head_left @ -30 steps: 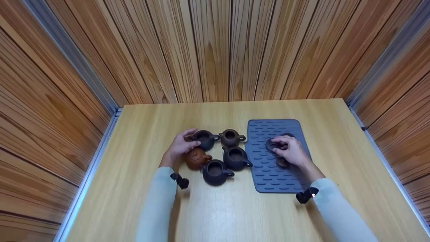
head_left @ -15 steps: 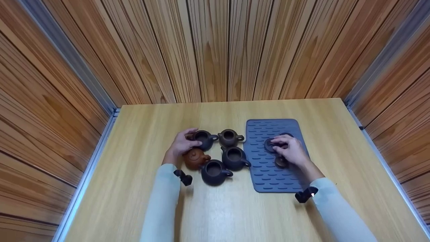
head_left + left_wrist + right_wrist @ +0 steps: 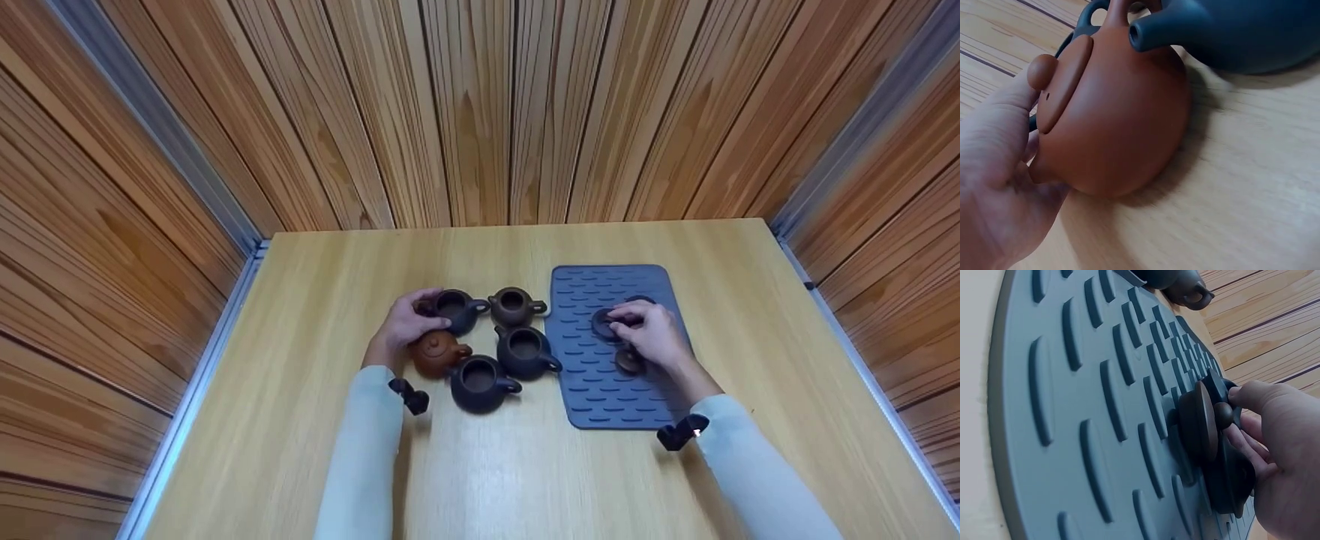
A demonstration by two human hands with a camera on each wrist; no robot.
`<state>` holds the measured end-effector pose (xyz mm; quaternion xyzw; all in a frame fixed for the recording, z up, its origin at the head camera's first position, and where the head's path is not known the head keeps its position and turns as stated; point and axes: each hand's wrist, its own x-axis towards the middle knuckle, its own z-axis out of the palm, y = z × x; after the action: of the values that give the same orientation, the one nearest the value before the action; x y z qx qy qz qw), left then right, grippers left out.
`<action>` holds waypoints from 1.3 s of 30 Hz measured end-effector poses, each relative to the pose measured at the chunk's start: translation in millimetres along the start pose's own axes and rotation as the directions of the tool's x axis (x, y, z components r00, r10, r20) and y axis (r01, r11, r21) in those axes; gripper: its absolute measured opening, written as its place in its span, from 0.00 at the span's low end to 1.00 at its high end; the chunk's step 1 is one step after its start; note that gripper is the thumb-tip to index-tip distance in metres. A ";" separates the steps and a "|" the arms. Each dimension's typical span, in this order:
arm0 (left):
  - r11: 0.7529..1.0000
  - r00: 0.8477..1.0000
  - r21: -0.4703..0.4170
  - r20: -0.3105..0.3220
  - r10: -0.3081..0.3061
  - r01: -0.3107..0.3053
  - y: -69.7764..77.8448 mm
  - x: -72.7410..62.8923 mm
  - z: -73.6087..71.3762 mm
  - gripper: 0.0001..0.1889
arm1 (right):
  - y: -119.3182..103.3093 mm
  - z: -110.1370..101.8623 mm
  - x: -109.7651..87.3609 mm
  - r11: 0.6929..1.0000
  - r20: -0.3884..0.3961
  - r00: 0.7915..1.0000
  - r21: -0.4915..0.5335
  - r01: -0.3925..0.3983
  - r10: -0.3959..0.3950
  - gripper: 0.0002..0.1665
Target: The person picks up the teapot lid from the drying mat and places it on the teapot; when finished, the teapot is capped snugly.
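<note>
My left hand [image 3: 407,324] holds a black lidless teapot [image 3: 463,321] at the back left of a cluster, its thumb and fingers around the spout side. Just in front stands a reddish-brown teapot [image 3: 1123,118] with its round-knobbed lid on; the hand passes close by its spout. On the grey ridged mat [image 3: 600,397], my right hand [image 3: 654,334] pinches a dark teapot lid [image 3: 600,324] between thumb and fingers. A brown lid [image 3: 1199,422] with a ball knob lies nearer me on the mat. Another dark lid [image 3: 642,299] is partly hidden behind the right hand.
Three more lidless teapots stand close together: a brown one [image 3: 513,311] at the back, a black one [image 3: 526,364] near the mat's left edge and another black one [image 3: 480,397] in front. Wooden panel walls [image 3: 480,112] border the table [image 3: 480,480].
My left wrist and sleeve have shifted slightly to the right, with the hand still at the black teapot. My right hand has barely moved over the lids.
</note>
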<state>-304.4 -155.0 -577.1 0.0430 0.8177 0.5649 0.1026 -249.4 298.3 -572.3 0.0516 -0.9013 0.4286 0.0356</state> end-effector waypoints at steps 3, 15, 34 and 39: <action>0.999 1.000 0.051 0.007 0.012 -0.012 0.6 0.6 -3.2 0.33 | -0.2 1.1 0.1 1.000 0.000 1.000 -0.004 -0.015 0.015 0.10; 0.966 0.998 0.256 0.068 0.008 -0.025 10.9 2.1 -15.4 0.33 | -0.6 2.3 0.2 0.999 0.013 0.999 -0.011 -0.035 0.035 0.11; 0.958 0.993 0.287 0.109 -0.038 0.006 -7.8 26.0 -18.1 0.32 | -8.9 -2.5 4.6 1.000 0.008 1.000 -0.024 -0.014 0.014 0.11; 0.964 0.992 0.261 0.107 -0.071 0.041 15.5 10.9 -16.3 0.30 | -19.3 -5.0 9.3 1.000 0.023 1.000 -0.006 -0.014 0.014 0.12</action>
<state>-319.3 -162.4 -558.3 0.0654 0.8778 0.4470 0.1594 -256.2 289.5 -553.3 0.0500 -0.9032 0.4258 0.0225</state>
